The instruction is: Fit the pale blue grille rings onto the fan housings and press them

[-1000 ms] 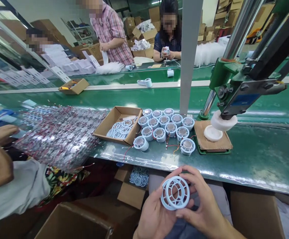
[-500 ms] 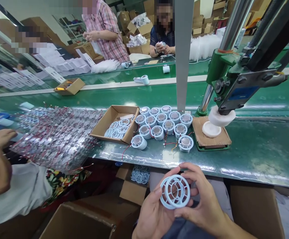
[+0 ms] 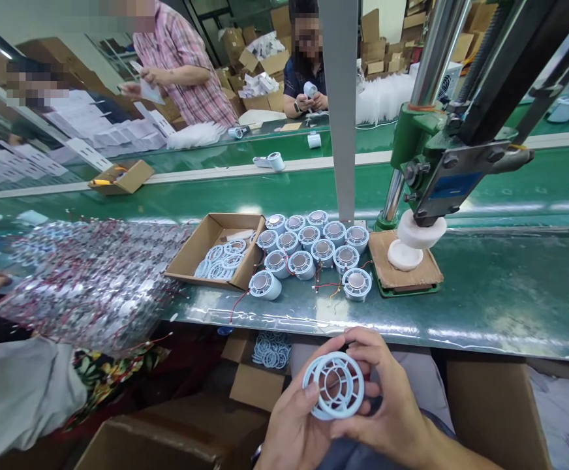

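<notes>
Both my hands hold a pale blue round grille (image 3: 334, 385) low in the view, over my lap. My left hand (image 3: 294, 424) grips its left and lower rim. My right hand (image 3: 387, 408) pinches its top and right edge. On the green bench in front lies a cluster of several round blue fan housings (image 3: 314, 251) with metal centres and red wires. An open cardboard box (image 3: 201, 251) with more blue grilles sits left of them.
A green hand press (image 3: 436, 150) with a white pad stands over a cardboard-topped base (image 3: 429, 274) at right. A heap of wired parts (image 3: 89, 274) lies at left beside a co-worker's arm. Cardboard boxes (image 3: 252, 382) stand under the bench. People work beyond the conveyor.
The view has swung a little to the right, so the bench items sit further left. My hands still hold the grille, turned slightly. The co-worker's hand at left has drawn back.
</notes>
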`<control>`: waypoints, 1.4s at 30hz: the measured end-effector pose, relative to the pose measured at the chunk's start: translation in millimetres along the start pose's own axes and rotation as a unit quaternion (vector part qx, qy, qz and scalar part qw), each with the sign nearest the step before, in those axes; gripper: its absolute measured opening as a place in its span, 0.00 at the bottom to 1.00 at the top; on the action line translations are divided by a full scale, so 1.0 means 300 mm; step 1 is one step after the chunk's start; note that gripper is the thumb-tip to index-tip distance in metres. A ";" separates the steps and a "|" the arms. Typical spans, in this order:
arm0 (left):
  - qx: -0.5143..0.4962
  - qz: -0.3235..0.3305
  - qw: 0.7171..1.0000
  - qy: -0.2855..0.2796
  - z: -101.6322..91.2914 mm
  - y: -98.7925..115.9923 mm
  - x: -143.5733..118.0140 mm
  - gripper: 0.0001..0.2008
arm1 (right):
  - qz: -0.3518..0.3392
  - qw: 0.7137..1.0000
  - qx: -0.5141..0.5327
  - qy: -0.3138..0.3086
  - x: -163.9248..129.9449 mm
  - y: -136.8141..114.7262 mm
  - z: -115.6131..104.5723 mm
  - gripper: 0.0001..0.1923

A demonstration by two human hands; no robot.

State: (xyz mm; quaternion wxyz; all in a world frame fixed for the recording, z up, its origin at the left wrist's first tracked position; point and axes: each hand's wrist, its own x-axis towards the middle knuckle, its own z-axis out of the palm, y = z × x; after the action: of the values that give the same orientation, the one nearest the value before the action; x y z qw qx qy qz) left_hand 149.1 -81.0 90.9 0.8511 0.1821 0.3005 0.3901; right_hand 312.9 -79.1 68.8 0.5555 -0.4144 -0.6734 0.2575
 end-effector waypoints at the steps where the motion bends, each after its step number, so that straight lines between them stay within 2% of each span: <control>1: 0.003 0.003 1.000 0.001 0.005 0.001 -0.001 0.36 | -0.006 1.000 -0.002 0.003 -0.002 0.003 0.002 0.34; 7: 0.027 0.032 0.998 0.042 0.024 -0.006 -0.010 0.32 | -0.026 0.999 -0.018 0.006 -0.012 0.017 0.009 0.35; 11: 0.025 0.041 0.997 0.053 0.008 -0.028 -0.005 0.27 | -0.004 1.000 -0.015 -0.012 -0.020 0.028 0.000 0.34; 13: 0.058 0.066 0.993 0.077 -0.012 -0.026 0.021 0.26 | 0.002 1.000 -0.027 -0.002 -0.023 0.034 -0.008 0.36; 14: 0.105 0.096 0.985 0.101 -0.024 -0.017 0.043 0.26 | 0.001 0.999 -0.034 0.003 -0.024 0.035 -0.012 0.35; 15: 0.182 0.140 0.964 0.131 -0.038 -0.001 0.070 0.25 | 0.000 0.999 -0.042 0.007 -0.023 0.036 -0.017 0.35; 16: 0.286 0.192 0.925 0.162 -0.054 0.020 0.102 0.25 | -0.001 0.999 -0.050 0.011 -0.022 0.035 -0.022 0.33; 17: 0.412 0.238 0.859 0.189 -0.071 0.047 0.138 0.24 | -0.001 0.998 -0.056 0.014 -0.020 0.033 -0.027 0.33; 18: 0.533 0.270 0.774 0.207 -0.089 0.076 0.174 0.24 | 0.000 0.998 -0.061 0.016 -0.018 0.029 -0.031 0.32; 19: 0.631 0.282 0.690 0.215 -0.108 0.105 0.210 0.24 | 0.001 0.998 -0.065 0.018 -0.015 0.025 -0.035 0.32; 20: 0.696 0.279 0.625 0.218 -0.126 0.132 0.241 0.25 | 0.000 0.997 -0.068 0.019 -0.013 0.021 -0.039 0.32; 21: 0.732 0.271 0.586 0.218 -0.144 0.155 0.268 0.25 | -0.001 0.997 -0.070 0.020 -0.012 0.017 -0.041 0.32; 22: 0.748 0.263 0.569 0.217 -0.161 0.172 0.289 0.25 | -0.003 0.997 -0.071 0.023 -0.010 0.014 -0.043 0.33; 23: 0.752 0.260 0.566 0.215 -0.175 0.183 0.304 0.26 | -0.005 0.997 -0.073 0.025 -0.010 0.012 -0.044 0.34; 27: 0.746 0.285 0.568 0.200 -0.200 0.180 0.301 0.26 | 0.000 0.996 -0.072 0.045 -0.012 0.012 -0.041 0.36; 29: 0.712 0.311 0.596 0.202 -0.181 0.160 0.262 0.23 | 0.003 0.997 -0.066 0.052 -0.014 0.014 -0.038 0.36; 30: 0.681 0.323 0.624 0.204 -0.163 0.148 0.234 0.21 | 0.002 0.997 -0.061 0.055 -0.015 0.015 -0.036 0.36; 32: 0.597 0.323 0.706 0.201 -0.117 0.120 0.168 0.17 | -0.002 0.997 -0.050 0.055 -0.018 0.018 -0.035 0.35; 35: 0.452 0.233 0.852 0.125 -0.044 0.073 0.071 0.18 | -0.010 0.999 -0.024 0.040 -0.020 0.027 -0.034 0.35; 37: 0.373 0.176 0.908 0.076 -0.009 0.043 0.028 0.20 | -0.015 0.999 -0.008 0.030 -0.019 0.035 -0.031 0.34; 39: 0.334 0.164 0.925 0.080 0.010 0.018 0.005 0.22 | -0.020 0.999 0.004 0.028 -0.019 0.042 -0.028 0.33; 42: 0.363 0.176 0.902 0.153 0.012 -0.004 -0.008 0.21 | -0.016 0.999 0.025 0.019 -0.020 0.043 -0.030 0.31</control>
State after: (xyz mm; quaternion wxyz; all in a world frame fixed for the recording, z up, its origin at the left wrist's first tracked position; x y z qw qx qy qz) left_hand 150.8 -83.9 93.8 0.5873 0.4662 0.5109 0.4203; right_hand 325.3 -78.4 57.5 0.5824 -0.3939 -0.6628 0.2575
